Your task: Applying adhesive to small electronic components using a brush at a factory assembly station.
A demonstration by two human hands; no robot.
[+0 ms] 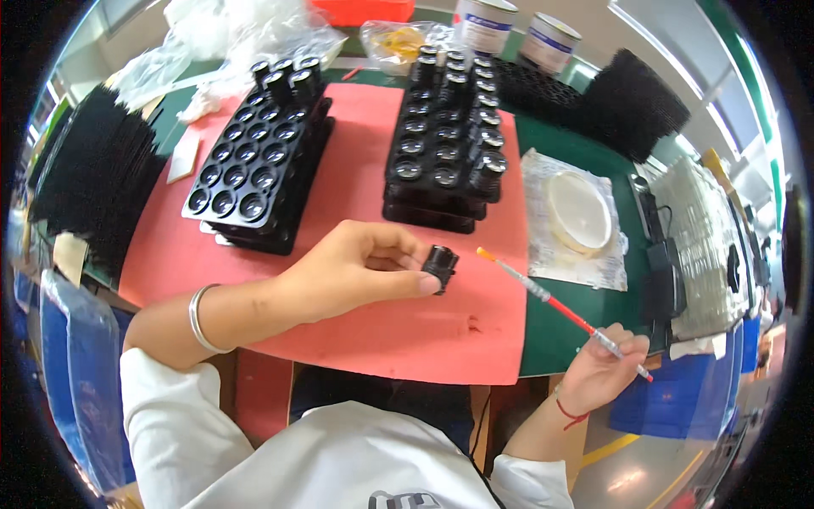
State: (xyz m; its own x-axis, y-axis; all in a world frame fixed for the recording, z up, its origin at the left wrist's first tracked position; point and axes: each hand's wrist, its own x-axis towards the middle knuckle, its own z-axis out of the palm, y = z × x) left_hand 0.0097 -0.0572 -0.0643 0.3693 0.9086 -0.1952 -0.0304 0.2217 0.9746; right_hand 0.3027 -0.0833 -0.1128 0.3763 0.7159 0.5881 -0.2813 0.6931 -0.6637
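My left hand (356,267) pinches a small black cylindrical part (439,270), ribbed round its side, above the front of a pink mat (373,343). In my right hand (602,369), at the mat's right, is a thin red brush (564,312) with silvery wrapping; its yellowish tip points up and left, short of the black part. Beyond the left hand stands a stack of black trays (246,153) with round pockets, several black cylinders upright at its far end. A second tray stack (432,153) on its right carries more such cylinders along its far and right sides.
Right of the mat, a round white dish (579,212) lies on crumpled wrapping. Stacked black sheets (93,178) stand at the left and black foam-like blocks (636,102) at the back right. Two cans (549,42), plastic bags (246,34) and clear trays (699,237) line the edges.
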